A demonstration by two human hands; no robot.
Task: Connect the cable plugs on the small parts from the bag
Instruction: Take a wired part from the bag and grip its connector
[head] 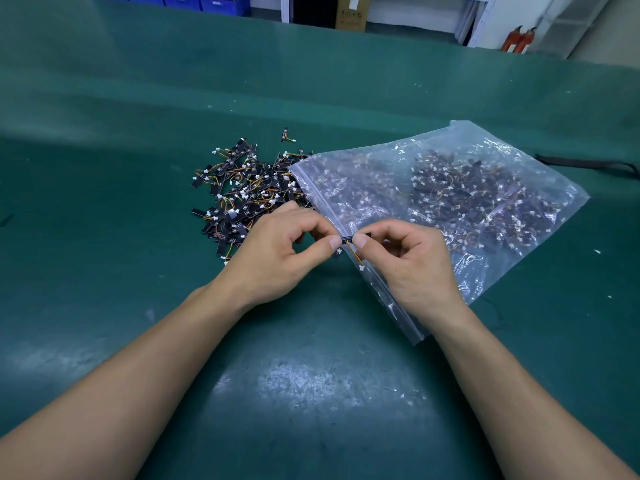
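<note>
Worn on the head, with a wide-angle lens. Looks forward and down across a green table [104, 202], from its near edge toward the far one. Hangs close over two bare forearms [145, 368] entering from the bottom corners. Centres almost exactly on a small part [348, 238] pinched between left hand [277, 251] and right hand [412, 261]. Takes in the clear bag [502, 157] right of centre and the pile of parts [242, 188] left of centre. Catches along the top edge blue bins [194, 0], a cardboard box [351, 12] and red fire extinguishers [519, 39], far beyond the table.

Green table [311, 393]: bag [450, 188], parts pile [242, 188]
</note>
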